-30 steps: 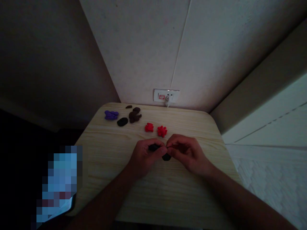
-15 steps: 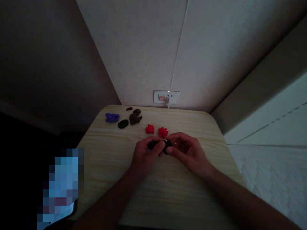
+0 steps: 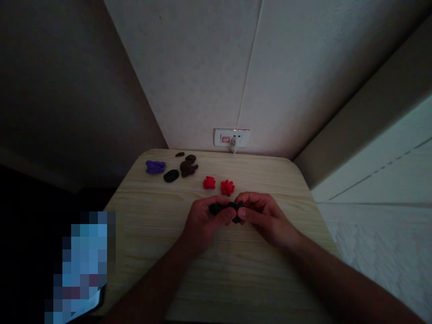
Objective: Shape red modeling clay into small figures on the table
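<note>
Between my two hands, above the middle of the table, is a lumpy piece of black modelling clay [image 3: 237,218]. My left hand [image 3: 205,221] pinches its left part between thumb and fingers. At its right end, my right hand [image 3: 266,217] grips it with thumb and forefinger. Fingers cover much of the clay, so its full shape is hidden. Just beyond my fingertips lie two red clay shapes, a knobbly one [image 3: 227,187] and a smaller one [image 3: 209,182] to its left.
At the wooden table's [image 3: 158,202] back left are a purple clay lump [image 3: 155,167], a flat black clay oval [image 3: 171,176] and brown clay pieces [image 3: 188,168]. A wall socket [image 3: 231,137] with a plug sits behind the table. A lit, blurred screen [image 3: 86,256] stands at lower left.
My right thumb and fingers have shifted slightly on the black clay, which both hands still hold. The whole view has moved a little; the pieces on the table lie as before.
</note>
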Available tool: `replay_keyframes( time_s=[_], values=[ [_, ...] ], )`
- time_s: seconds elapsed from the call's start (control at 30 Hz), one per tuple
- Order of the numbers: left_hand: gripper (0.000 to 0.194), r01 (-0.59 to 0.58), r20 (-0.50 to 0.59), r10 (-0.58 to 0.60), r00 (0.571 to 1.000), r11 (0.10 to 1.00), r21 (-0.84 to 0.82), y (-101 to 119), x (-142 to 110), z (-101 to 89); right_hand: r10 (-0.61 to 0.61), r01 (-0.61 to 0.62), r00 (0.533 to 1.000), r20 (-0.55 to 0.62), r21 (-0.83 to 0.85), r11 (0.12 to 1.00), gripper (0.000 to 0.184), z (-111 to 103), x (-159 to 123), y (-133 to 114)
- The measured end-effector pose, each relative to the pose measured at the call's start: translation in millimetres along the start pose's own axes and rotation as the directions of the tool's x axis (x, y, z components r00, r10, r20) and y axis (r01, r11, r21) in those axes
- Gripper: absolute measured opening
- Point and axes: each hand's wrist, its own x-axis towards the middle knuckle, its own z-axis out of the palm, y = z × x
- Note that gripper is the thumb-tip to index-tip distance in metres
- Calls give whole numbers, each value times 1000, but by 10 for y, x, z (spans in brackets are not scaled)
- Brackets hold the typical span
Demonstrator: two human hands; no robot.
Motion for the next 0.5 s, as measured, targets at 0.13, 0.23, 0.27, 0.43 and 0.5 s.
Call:
replay_keyframes(
  time_s=[0.13,0.23,0.27,0.43,0.5],
  values=[
    [23,22,25,-20,999,994,-110,-5,-10,17,41,-44,998,37,90,995,27,36,18,30],
    [22,3,-40,-6,999,998,-69,29,-3,29,-44,43,998,-38,-38,998,27,54,18,17],
    [20,-9,-79,8,997,1000,-9,45,-5,32,-124,110,987,-101,-137,984,28,54,12,10],
    [9,-74,-216,160,963,930,359,102,-36,53,-447,284,887,-118,-623,729,22,34,-36,-3],
    [8,-102,-218,211,953,900,424,103,-39,57,-406,263,909,-94,-626,734,23,25,-37,7]
  ],
)
